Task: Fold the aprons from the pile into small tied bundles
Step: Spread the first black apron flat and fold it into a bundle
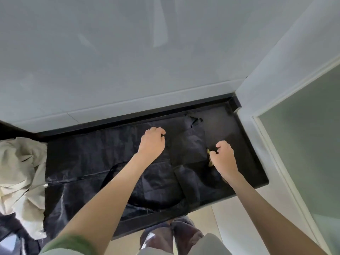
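A black apron (103,162) lies spread flat over the dark counter (244,144), with its neck strap looping near the front edge. My left hand (151,142) pinches the fabric near the apron's far edge, fingers curled. My right hand (224,157) is curled on the apron's right edge, beside a small yellowish label; its fingertips are hidden against the dark cloth. A folded flap of the apron lies between the two hands.
A crumpled cream apron pile (20,179) sits at the counter's left end. A white tiled wall (128,52) rises behind the counter, and a white frame with frosted glass (303,144) stands on the right. The pale floor (226,214) shows below the front edge.
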A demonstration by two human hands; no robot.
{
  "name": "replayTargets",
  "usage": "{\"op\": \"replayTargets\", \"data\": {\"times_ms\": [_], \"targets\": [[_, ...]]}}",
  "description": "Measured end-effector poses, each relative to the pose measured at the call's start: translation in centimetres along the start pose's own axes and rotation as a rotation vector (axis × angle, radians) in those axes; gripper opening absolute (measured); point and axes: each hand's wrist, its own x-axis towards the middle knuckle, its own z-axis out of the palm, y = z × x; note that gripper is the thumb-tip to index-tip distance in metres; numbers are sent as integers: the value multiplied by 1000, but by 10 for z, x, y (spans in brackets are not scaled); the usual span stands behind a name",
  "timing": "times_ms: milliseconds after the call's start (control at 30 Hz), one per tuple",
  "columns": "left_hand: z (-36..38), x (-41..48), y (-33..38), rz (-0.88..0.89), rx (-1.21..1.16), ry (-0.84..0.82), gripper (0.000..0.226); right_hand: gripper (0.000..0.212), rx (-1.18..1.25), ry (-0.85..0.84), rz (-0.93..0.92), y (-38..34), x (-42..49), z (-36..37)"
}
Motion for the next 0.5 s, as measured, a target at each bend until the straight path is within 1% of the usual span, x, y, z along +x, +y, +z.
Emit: {"op": "replayTargets", "data": {"times_ms": [33,67,133,233,333,367,433,500], "targets": [[6,9,13,32,0,-50,31,15,-16,-61,29,6,-2,0],[13,18,26,62,6,-88,32,11,-39,-126,41,12,-4,1],[23,37,50,118,58,-135,34,15,-63,-226,11,18,-4,4],[35,62,81,163,157,-174,36,15,-61,-268,-39,24,3,4],[47,78,105,132,259,-254,45,18,-32,-244,-43,30,8,1],[50,81,109,107,249,-286,46,20,-19,-237,-44,32,8,1],[58,90,117,46,102,-316,44,21,0,-221,-64,37,11,2],[59,99,117,-2,-81,-276,43,22,18,-191,-80,40,13,3]]}}
